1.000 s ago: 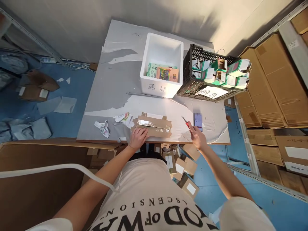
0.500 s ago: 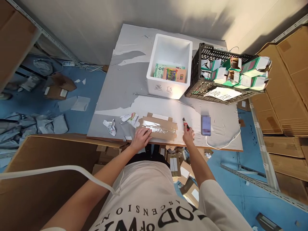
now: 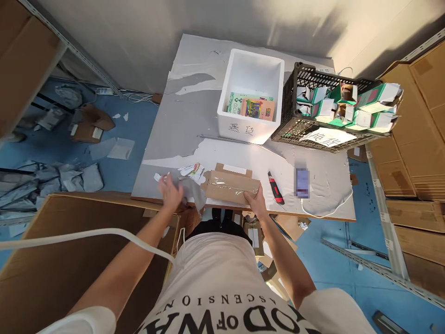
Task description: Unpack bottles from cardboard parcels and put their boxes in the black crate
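Note:
A brown cardboard box (image 3: pixel 231 185) with clear tape across it lies near the table's front edge. My right hand (image 3: pixel 256 202) grips its right end, thumb on top. To the left, my left hand (image 3: pixel 170 192) is over a scrap of crumpled white paper, fingers apart and slightly blurred. A greyish translucent sheet (image 3: pixel 193 191) lies between that hand and the box, hanging over the edge. Behind it is crumpled printed paper (image 3: pixel 194 171). A red and black utility knife (image 3: pixel 276 188) rests on the table right of the box.
A phone (image 3: pixel 302 183) on a white cable lies at the right. Farther back stand a white foam box (image 3: pixel 248 130) with colourful packets inside and a black crate (image 3: pixel 292 102) of green-white cartons. A large open carton (image 3: pixel 104 204) sits at the lower left.
My right hand has put down the utility knife and taken the box's right end. My left hand has left the box and moved left to the crumpled paper.

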The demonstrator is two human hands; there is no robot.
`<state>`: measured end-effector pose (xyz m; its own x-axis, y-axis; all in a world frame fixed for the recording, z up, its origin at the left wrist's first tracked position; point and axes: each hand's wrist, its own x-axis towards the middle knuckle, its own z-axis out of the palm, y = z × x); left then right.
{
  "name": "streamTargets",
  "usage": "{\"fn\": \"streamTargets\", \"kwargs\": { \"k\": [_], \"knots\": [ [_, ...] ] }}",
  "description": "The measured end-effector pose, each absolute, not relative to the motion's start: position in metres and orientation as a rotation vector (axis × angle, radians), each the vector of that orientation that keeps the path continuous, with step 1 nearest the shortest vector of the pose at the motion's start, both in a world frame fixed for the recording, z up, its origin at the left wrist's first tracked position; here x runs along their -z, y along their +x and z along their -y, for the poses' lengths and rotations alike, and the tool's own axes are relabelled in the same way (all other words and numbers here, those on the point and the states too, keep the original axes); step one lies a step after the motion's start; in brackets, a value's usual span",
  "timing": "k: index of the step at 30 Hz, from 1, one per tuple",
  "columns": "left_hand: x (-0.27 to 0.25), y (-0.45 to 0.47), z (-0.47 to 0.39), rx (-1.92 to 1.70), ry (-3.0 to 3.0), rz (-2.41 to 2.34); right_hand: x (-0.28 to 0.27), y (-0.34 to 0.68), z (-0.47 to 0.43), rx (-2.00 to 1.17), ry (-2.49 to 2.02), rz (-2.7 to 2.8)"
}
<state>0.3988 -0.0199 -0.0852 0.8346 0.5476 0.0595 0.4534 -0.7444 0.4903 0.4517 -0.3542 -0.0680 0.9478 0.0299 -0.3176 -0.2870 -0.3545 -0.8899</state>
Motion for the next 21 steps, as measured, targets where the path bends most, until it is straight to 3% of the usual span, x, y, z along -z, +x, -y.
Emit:
{"fn": "streamTargets", "kwargs": {
  "k": [2, 5, 9, 12, 16, 21],
  "knots": [
    [0.103, 0.406, -0.019, -0.049, 2.5, -1.031, 0.063, 0.453, 0.356, -0.335, -1.918, -0.176],
    [0.124, 0.415, -0.055, 0.172, 2.408, -1.07, 0.057, 0.454, 0.358, -0.349, -1.935, -0.158],
    [0.121, 0.428, -0.058, -0.119, 2.45, -1.035, 0.054, 0.455, 0.357, -0.38, -1.905, -0.166],
    [0.113, 0.45, -0.036, -0.322, 2.547, -0.675, 0.057, 0.454, 0.357, -0.388, -1.878, -0.19],
    [0.12, 0.485, 0.0, 0.118, 2.703, -0.313, 0.06, 0.453, 0.357, -0.385, -1.84, -0.187],
    [0.132, 0.508, 0.002, 0.415, 2.728, -0.484, 0.062, 0.453, 0.358, -0.389, -1.797, -0.196]
  ]
}}
